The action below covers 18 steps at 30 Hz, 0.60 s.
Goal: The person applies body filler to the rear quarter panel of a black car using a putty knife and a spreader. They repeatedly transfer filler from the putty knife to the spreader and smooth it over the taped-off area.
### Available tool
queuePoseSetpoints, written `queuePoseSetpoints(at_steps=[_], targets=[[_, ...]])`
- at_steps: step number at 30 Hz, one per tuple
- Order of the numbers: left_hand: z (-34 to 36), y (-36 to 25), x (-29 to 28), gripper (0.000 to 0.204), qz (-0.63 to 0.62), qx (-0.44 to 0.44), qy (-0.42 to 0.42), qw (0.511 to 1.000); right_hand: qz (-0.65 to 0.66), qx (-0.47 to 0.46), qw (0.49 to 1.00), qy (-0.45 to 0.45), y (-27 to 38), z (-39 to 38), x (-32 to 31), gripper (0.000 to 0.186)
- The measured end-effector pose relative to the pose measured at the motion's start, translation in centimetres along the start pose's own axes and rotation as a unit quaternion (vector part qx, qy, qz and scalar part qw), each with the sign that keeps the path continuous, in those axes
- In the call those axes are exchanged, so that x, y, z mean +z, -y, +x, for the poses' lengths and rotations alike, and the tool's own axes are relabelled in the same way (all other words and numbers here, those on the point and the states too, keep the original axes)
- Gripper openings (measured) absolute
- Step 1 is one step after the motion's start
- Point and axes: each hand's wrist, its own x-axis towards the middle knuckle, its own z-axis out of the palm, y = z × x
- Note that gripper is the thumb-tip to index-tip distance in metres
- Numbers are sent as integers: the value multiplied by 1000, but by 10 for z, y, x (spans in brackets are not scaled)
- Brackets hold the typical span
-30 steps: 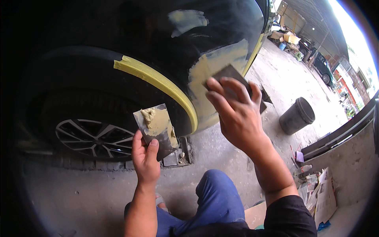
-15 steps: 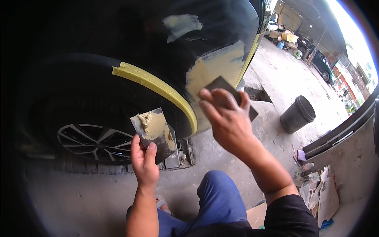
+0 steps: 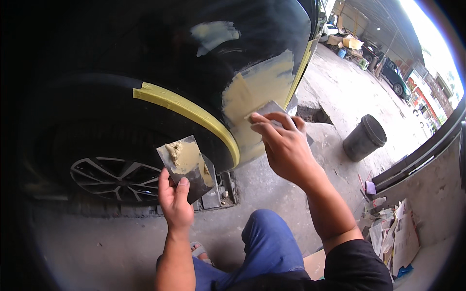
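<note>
My left hand [image 3: 175, 203] grips a thin, flat putty plate [image 3: 194, 183] by its lower edge. A lump of beige body filler [image 3: 183, 156] sits on it, smeared toward one side. My right hand [image 3: 287, 148] is closed on a grey rectangular spreader [image 3: 270, 107], its fingers folded over the front. The spreader's far edge lies at the lower part of a beige filler patch [image 3: 259, 80] on the black car panel [image 3: 160, 43]; whether it touches I cannot tell. Yellow masking tape [image 3: 189, 109] follows the wheel arch beside the patch.
A smaller pale patch [image 3: 213, 36] is higher on the panel. Below the tape is the spoked wheel [image 3: 121, 183]. A black bucket [image 3: 364, 138] stands on the concrete floor to the right. Crumpled paper and cardboard [image 3: 395, 237] lie by the low wall at lower right.
The spreader in my right hand has tilted and now shows a lighter face. The car and bucket sit slightly further left in view. My left hand still holds the plate.
</note>
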Motion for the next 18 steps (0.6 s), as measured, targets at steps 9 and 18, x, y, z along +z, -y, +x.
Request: queuePoseSetpoints(at_steps=[9, 18], targets=[[-10, -1, 20, 53, -157, -114, -23, 981, 512, 11, 858, -26, 40, -57, 25, 35], [-11, 4, 19, 51, -147, -155, -18, 977, 463, 31, 886, -21, 61, -96, 66, 31]])
